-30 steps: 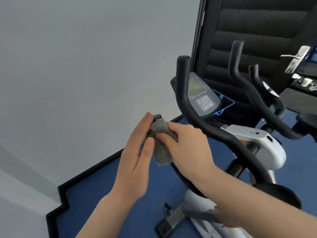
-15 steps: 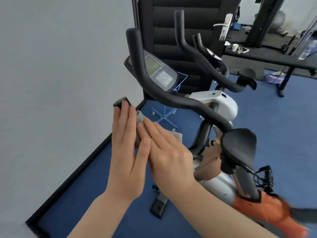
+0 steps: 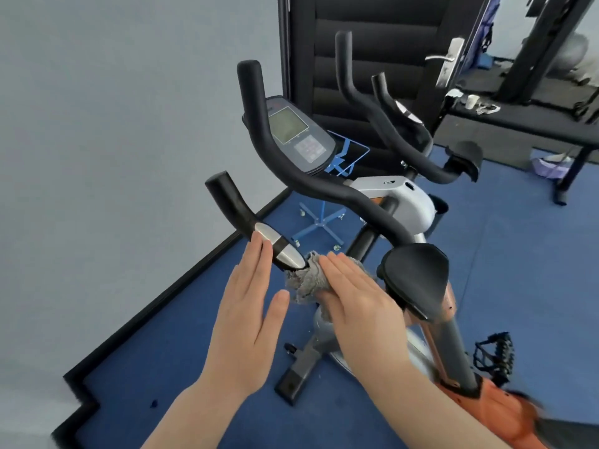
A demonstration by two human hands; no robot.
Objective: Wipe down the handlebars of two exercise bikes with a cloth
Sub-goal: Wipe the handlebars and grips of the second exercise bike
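Blue gym floor (image 3: 518,270) underfoot; right hand (image 3: 353,299), fingers flat, presses the cloth (image 3: 306,280) against the near handlebar (image 3: 240,215), left hand (image 3: 246,315) open beside it. I'd wrap the cloth fully round for better contact.

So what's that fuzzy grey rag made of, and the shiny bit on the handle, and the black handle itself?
The rag looks like soft woven or fleecy cloth: it bunches in floppy folds with a fuzzy edge. The shiny bit looks like polished metal or chromed plastic, since it gleams with bright highlights; the picture cannot settle which. The black handle looks like matte foam or rubber, dull with no glare.
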